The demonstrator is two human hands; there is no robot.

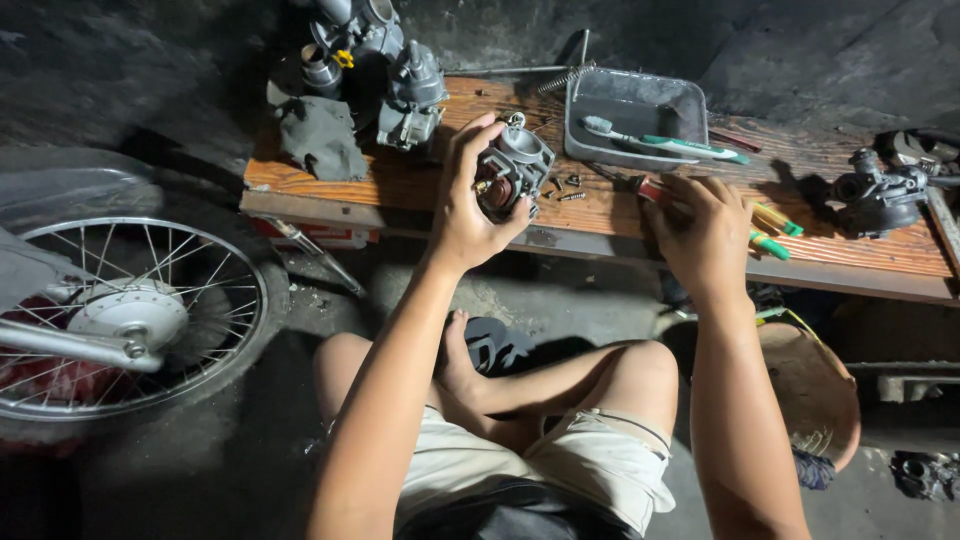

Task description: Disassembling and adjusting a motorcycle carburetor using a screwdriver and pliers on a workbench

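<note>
On the floor beside a spoked motorcycle wheel (130, 315), the person sits cross-legged at a low wooden board (420, 185) that serves as a bench. Across the board, from big to small: a grey metal tray (632, 112) with a green-handled toothbrush (665, 143) lying in it, two more carburetors (412, 95) at the far left edge, another one (880, 195) off to the right, a dark rag (322, 135), then screwdrivers with green and yellow handles (775, 232).

The left hand (470, 205) is clamped around a grey carburetor body (515, 170), fingers curled over its top, held just above the board with the open round bore turned toward the person. The right hand (705, 235) lies palm-down over the red-handled screwdriver (652, 190); from here I cannot tell whether its fingers have closed on the tool or only rest on it.

Smallest of all, a few loose screws (566, 187) lie on the wood just right of the carburetor body. To my eye, the careful way is to keep the body steady and low over the board, so anything that drops lands beside those screws and not on the dark floor.
</note>
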